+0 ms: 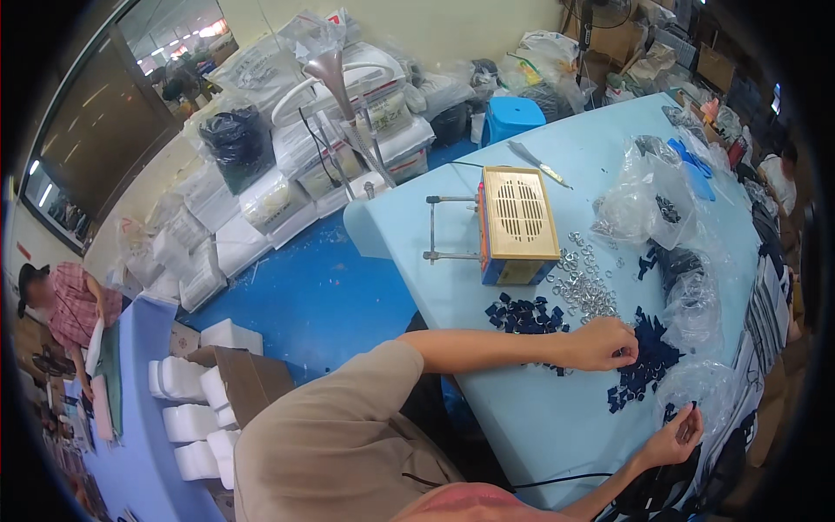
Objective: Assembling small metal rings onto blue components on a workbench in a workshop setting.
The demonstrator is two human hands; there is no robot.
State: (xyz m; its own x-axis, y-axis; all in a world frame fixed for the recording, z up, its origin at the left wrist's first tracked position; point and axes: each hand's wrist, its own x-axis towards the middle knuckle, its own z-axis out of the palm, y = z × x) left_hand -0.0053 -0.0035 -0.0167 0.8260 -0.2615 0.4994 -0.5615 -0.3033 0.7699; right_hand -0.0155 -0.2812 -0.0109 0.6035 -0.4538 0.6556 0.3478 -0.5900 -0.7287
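My left hand (604, 344) is over the table with its fingers curled together, between a heap of metal rings (590, 291) and a pile of small dark blue fabric pieces (645, 358). Whatever it may hold is hidden. Lower and farther right, my right hand (677, 438) pinches a tiny dark piece between thumb and fingertip, beside a clear plastic bag (703, 390). Another spread of dark blue pieces (524, 315), some with rings visible among them, lies left of my left hand.
On the light blue table (435, 235) stands a wooden radio-like box (522, 217) with a handle. A knife-like tool (541, 165) lies beyond it, and plastic bags (648, 200) line the right. A blue stool (511, 117) and stacked white packages (313, 157) are behind. Someone (74, 304) stands far left.
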